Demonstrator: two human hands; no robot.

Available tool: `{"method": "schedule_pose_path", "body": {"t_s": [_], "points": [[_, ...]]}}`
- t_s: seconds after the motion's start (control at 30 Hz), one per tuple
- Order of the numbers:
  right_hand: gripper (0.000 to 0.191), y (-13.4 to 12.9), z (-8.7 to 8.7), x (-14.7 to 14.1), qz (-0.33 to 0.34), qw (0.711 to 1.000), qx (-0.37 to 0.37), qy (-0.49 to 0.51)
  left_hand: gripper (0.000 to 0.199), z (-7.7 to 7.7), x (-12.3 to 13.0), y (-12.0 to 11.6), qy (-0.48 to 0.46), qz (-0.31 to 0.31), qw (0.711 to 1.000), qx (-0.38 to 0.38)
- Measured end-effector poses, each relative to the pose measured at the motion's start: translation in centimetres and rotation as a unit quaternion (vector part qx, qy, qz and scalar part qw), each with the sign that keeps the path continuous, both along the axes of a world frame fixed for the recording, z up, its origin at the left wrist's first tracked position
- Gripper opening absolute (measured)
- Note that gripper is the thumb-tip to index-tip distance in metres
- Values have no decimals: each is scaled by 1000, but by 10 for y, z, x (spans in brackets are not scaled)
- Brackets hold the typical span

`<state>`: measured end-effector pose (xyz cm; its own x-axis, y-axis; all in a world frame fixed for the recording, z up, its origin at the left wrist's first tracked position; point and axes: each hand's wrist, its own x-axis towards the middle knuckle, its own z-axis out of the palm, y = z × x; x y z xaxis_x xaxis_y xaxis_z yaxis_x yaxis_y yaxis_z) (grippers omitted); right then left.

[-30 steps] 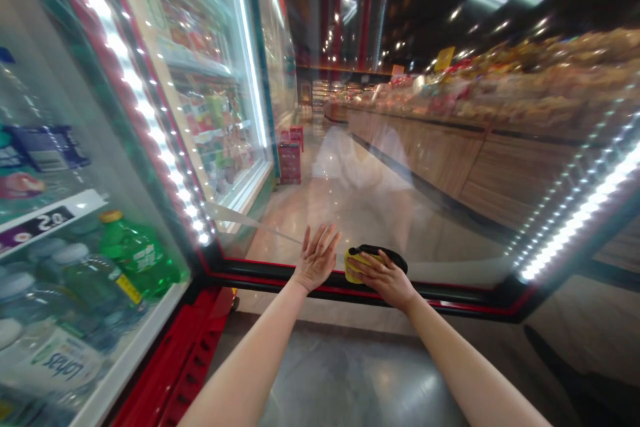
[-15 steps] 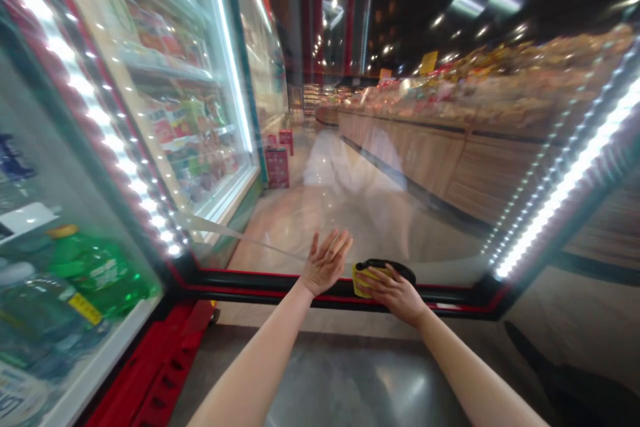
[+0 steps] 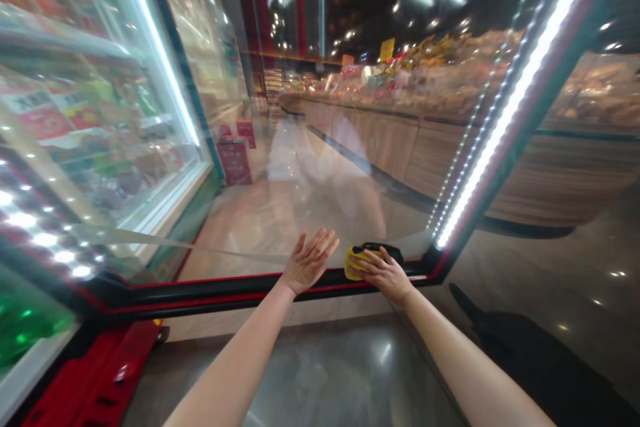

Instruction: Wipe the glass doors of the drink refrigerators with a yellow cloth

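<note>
A glass door [image 3: 330,207] with a black and red frame stands in front of me. My left hand [image 3: 309,263] lies flat against the low part of the pane, fingers spread, holding nothing. To its right, my right hand [image 3: 387,273] presses a yellow cloth [image 3: 353,263] onto the glass just above the bottom rail [image 3: 200,292]. A dark shape behind the cloth looks like its reflection or its far side; I cannot tell which. My fingers cover part of the cloth.
Bright light strips [image 3: 520,93] run up the door's right side. On the left are a red crate-like base [image 3: 95,373] and blurred shelves of packaged goods. Through the pane or reflected in it are red boxes [image 3: 235,161] and a wood-panelled counter [image 3: 390,140].
The view has turned to the right. Both hands have slid right along the glass, with the cloth now closer to the door's lower right corner.
</note>
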<state>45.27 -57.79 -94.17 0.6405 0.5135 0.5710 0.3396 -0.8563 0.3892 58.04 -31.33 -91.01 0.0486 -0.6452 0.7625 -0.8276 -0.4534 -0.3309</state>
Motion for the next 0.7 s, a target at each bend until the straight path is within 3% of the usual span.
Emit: {"method": "schedule_pose_path", "body": {"t_s": [0.1,0.17,0.23,0.27,0.33,0.43,0.5,0.6,0.7], "points": [[49,-19,28,-2,-4,1000,-17,-3,62,-1,0,-8,-6,-6,1000,6],[53,-28,57,2,-90,993,56,-55,61,2,-1,-13,-15,-12,1000,7],[55,-32,72,6,-169,971,135,-104,60,5,-2,-18,-19,-14,1000,3],[54,-33,70,6,-188,962,157,-117,61,6,-2,-21,-17,-13,1000,-1],[52,-32,51,0,-194,961,158,-115,64,7,-5,-26,-10,-15,1000,-5],[53,-34,7,-16,-160,981,100,-50,65,6,-8,-35,-2,-31,999,8],[56,-38,-4,-24,-134,989,61,10,67,5,-9,-40,4,-46,999,24],[59,-50,20,-21,-148,985,75,39,70,5,-9,-51,16,-64,997,32],[63,-54,53,-7,-224,951,208,-44,75,4,-12,-64,19,-68,997,22]]}}
